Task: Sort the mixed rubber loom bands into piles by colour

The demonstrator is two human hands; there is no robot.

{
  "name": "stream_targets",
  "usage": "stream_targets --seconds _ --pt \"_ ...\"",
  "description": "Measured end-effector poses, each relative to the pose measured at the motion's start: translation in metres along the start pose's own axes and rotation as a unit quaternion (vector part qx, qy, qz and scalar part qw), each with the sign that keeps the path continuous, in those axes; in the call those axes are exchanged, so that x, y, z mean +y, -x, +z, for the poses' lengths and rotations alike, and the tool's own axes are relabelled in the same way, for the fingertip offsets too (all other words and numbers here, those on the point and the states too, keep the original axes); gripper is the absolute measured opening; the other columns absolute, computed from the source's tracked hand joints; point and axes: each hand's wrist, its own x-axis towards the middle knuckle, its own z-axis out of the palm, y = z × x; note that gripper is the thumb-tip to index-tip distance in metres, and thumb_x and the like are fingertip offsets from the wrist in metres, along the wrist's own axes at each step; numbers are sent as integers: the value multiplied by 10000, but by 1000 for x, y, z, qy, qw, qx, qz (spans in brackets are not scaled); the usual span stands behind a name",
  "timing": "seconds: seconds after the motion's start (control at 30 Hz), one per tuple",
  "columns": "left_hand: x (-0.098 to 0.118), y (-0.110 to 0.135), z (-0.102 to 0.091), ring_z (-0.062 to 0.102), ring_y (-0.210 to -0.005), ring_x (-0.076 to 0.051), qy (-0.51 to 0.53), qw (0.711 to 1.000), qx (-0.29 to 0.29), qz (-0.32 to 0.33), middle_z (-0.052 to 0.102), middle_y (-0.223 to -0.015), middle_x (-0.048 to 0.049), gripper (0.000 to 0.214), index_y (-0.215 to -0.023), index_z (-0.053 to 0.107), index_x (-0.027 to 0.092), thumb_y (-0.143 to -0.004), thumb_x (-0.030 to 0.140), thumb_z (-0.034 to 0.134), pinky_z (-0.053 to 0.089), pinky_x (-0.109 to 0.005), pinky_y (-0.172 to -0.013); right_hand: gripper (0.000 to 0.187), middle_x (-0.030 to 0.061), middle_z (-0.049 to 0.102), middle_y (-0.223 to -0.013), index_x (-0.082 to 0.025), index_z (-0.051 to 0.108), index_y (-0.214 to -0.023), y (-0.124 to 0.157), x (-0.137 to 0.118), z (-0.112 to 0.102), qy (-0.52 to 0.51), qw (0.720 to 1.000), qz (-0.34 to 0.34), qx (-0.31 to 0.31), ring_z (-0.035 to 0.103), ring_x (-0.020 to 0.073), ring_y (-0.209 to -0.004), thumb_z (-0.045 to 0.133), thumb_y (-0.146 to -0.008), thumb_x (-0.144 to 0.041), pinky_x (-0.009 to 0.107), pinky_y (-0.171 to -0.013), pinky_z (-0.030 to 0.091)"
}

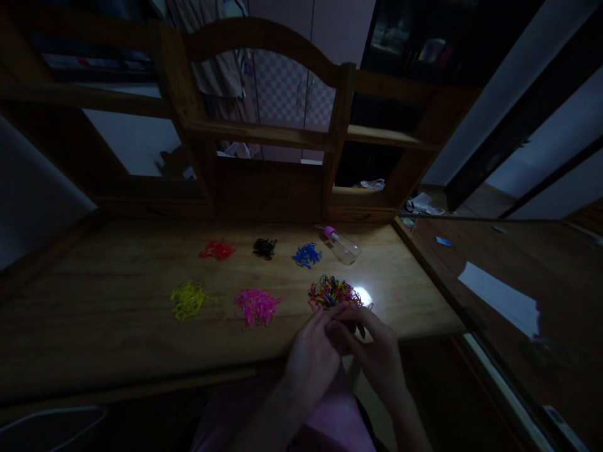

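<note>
Both my hands meet at the near edge of a wooden desk (pixel 94 314), just below a mixed-colour pile of small rubber bands (pixel 333 292). My left hand (pixel 313 351) and my right hand (pixel 372 345) have their fingers pinched together at the pile's near side; whatever is between them is too small and dark to make out. Sorted piles lie on the desk: red (pixel 217 250), black (pixel 264 247), blue (pixel 306 255), yellow (pixel 188 299) and pink (pixel 255 306).
A small clear bottle with a pink cap (pixel 342 245) lies behind the mixed pile. A wooden hutch with shelves (pixel 264 135) rises at the desk's back. To the right stands another surface with a white paper (pixel 499 298). The room is dim.
</note>
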Motion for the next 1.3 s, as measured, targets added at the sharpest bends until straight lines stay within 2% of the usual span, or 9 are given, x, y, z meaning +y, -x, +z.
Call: stream_targets --seconds 0.1,0.2,0.33,0.43,0.73,0.9,1.0,1.17,1.3 --pt "4 5 2 695 -917 -281 -17 997 70 -7 693 -805 -122 291 -718 691 110 -822 236 451 523 -313 -525 106 40 672 -877 -236 657 -905 -4 -1 3 42 997 -57 13 608 194 -827 596 -869 -157 327 -740 493" --pt "0 6 -1 673 -1017 -243 -11 995 101 -18 714 -936 -125 240 -737 697 175 -819 214 475 585 -326 -682 154 47 667 -907 -250 667 -937 -6 2 3 62 995 -72 16 604 204 -866 577 -878 -139 347 -768 500" --pt "-15 4 -12 620 -1133 -220 83 996 17 -36 665 -1174 -139 222 -962 705 134 -821 159 536 500 -340 -991 162 53 641 -951 -261 684 -974 -4 6 2 68 995 -66 28 595 205 -899 603 -877 -159 348 -781 506" --pt "-24 4 -19 603 -1155 -208 137 990 -13 -34 635 -1236 -134 281 -1096 667 120 -821 125 611 453 -320 -1047 157 57 622 -979 -258 695 -987 -1 7 2 68 995 -54 44 594 202 -907 627 -870 -179 343 -771 512" --pt "-19 2 -18 628 -1105 -226 105 994 -15 -11 665 -1176 -138 312 -1115 673 100 -808 153 684 472 -344 -1021 239 81 591 -1057 -271 702 -1082 0 3 -1 35 999 -28 11 589 217 -966 590 -889 -187 362 -819 523" --pt "-20 1 -19 634 -1095 -245 66 998 -3 7 671 -1168 -149 348 -1120 679 106 -800 239 710 484 -358 -995 344 86 568 -1138 -284 662 -1172 1 2 -5 29 998 -44 -31 565 233 -1054 567 -869 -151 383 -877 509" --pt "-19 1 -19 664 -1025 -246 32 999 6 12 690 -1124 -152 363 -1098 689 108 -787 293 725 515 -352 -938 339 85 564 -1146 -271 658 -1151 -1 -2 -7 7 998 -36 -46 558 232 -1072 560 -856 -136 376 -890 503" --pt "-18 1 -21 707 -865 -233 -11 1000 18 6 725 -986 -150 371 -1026 675 90 -750 322 761 568 -319 -784 202 75 576 -1072 -230 672 -995 -4 -8 -9 -25 999 3 -48 581 206 -969 573 -844 -141 303 -771 513" --pt "-17 2 -22 715 -769 -203 -39 999 24 17 740 -883 -112 329 -940 635 114 -745 346 762 571 -294 -730 156 72 574 -1063 -221 663 -953 -5 -8 -12 -39 997 15 -59 585 194 -930 589 -838 -147 266 -677 496"
